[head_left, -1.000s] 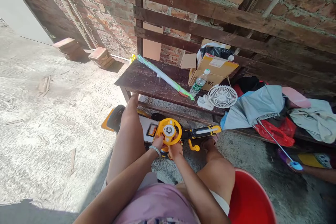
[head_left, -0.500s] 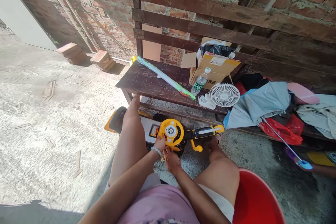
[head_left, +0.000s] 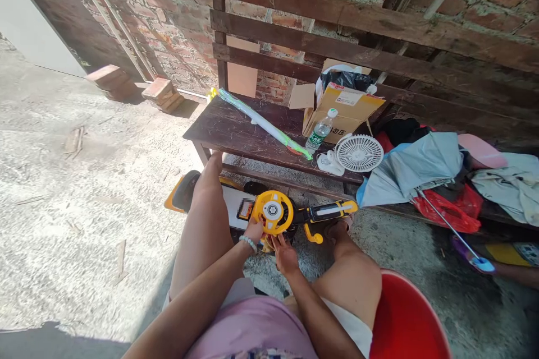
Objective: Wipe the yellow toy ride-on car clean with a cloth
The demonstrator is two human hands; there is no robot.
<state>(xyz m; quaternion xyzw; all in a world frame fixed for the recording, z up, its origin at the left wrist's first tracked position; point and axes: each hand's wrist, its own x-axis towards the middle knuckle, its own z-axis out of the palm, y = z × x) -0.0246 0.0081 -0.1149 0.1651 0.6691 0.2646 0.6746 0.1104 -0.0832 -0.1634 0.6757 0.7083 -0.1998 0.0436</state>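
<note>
Between my legs stands a yellow, black and white ride-on toy digger (head_left: 236, 208) with a yellow steering wheel (head_left: 285, 228). My left hand (head_left: 254, 230), a beaded bracelet at its wrist, is closed at the wheel's lower left rim. Just below the wheel, my right hand (head_left: 287, 256) reaches to the toy's near side with its fingers stretched out and somewhat apart. Its fingertips touch or nearly touch the yellow and black body there. A yellow crank-shaped lever (head_left: 314, 235) sticks out to the right, below the toy's digger arm (head_left: 330, 211).
Beyond the toy is a dark wooden bench (head_left: 236, 133). On it are a wrapped long toy (head_left: 261, 122), a water bottle (head_left: 320, 132), a cardboard box (head_left: 326, 112), a white fan (head_left: 359, 153) and a folded umbrella (head_left: 425, 162). A red tub (head_left: 408, 320) stands at my right.
My right hand has shifted slightly right, away from my left hand, and its fingers have straightened. My left hand stays at the wheel rim. The view has moved slightly.
</note>
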